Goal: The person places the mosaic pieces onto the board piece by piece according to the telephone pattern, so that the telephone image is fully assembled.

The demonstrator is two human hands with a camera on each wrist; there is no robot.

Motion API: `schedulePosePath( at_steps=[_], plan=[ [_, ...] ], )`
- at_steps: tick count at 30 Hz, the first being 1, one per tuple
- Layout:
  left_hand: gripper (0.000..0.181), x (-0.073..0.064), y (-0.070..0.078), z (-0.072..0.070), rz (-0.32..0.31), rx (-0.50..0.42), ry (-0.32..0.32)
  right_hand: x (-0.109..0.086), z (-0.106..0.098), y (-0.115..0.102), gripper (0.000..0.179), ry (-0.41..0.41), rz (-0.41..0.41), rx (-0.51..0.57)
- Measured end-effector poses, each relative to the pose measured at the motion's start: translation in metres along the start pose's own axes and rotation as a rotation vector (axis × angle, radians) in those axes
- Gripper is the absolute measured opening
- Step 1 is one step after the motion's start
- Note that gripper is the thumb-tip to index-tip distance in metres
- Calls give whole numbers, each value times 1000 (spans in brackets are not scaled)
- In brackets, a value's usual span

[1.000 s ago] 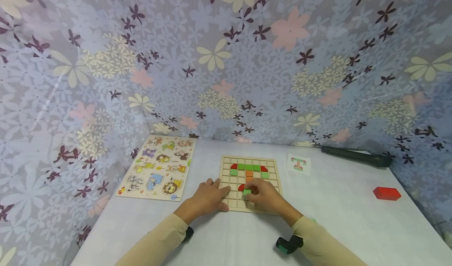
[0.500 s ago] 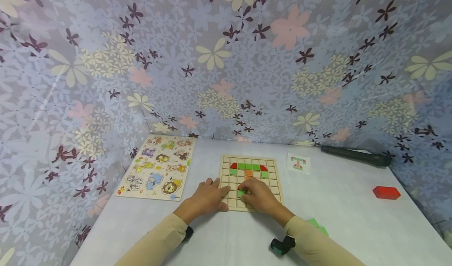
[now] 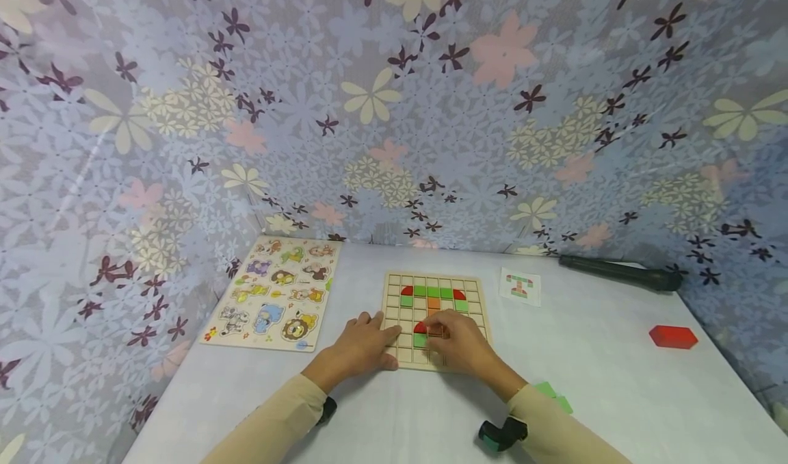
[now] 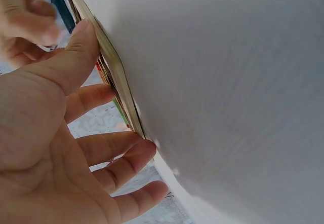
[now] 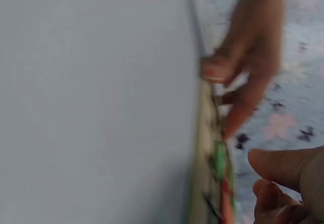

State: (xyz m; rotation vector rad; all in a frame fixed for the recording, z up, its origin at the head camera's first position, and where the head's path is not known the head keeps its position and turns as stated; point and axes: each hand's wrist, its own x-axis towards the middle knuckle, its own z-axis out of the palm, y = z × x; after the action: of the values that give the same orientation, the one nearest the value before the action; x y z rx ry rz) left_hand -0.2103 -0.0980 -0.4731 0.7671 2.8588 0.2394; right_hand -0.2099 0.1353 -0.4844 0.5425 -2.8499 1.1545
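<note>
A wooden grid board (image 3: 401,356) lies on the table in the head view. Green, red and orange tiles sit in its cells. My left hand (image 3: 363,344) rests along the board's left side, fingers spread; in the left wrist view its thumb (image 4: 83,46) touches the board's edge. Over the lower part of the board is my right hand (image 3: 463,341), its fingertips beside a green square tile (image 3: 420,341) and a red rounded tile (image 3: 420,327). In the right wrist view the thumb (image 5: 276,164) and fingers stand apart with nothing visible between them. This hand hides several cells.
Loose green tiles (image 3: 546,389) lie by the right sleeve. A pattern card (image 3: 520,286) is right of the board, with a black rod-like object (image 3: 618,272) and a red block (image 3: 674,337) farther right. An animal puzzle board (image 3: 271,293) lies at left.
My right hand set the green square tile into a cell below the red rounded tile, then drew slightly back to the right. My left hand stayed on the board.
</note>
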Motion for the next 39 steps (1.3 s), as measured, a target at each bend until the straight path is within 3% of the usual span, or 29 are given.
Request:
schedulePosePath(
  at_steps=[9, 13, 17, 21, 25, 32, 39],
  plan=[
    [69, 0, -1, 2, 12, 1, 11, -50, -67, 19, 41, 17, 124, 222],
    [69, -1, -2, 2, 17, 19, 14, -76, -97, 31, 52, 27, 262, 264],
    [68, 0, -2, 3, 19, 17, 18, -98, -118, 46, 65, 31, 454, 248],
    [68, -1, -1, 3, 24, 7, 18, -120, -127, 65, 79, 14, 618, 308],
    [69, -1, -1, 3, 31, 5, 18, -139, -128, 83, 87, -18, 730, 371],
    [69, -3, -5, 3, 21, 13, 20, -150, -111, 96, 83, -151, 717, 130],
    [71, -4, -6, 4, 37, 17, 20, -146, -97, 85, 66, -128, 701, -89]
  ],
)
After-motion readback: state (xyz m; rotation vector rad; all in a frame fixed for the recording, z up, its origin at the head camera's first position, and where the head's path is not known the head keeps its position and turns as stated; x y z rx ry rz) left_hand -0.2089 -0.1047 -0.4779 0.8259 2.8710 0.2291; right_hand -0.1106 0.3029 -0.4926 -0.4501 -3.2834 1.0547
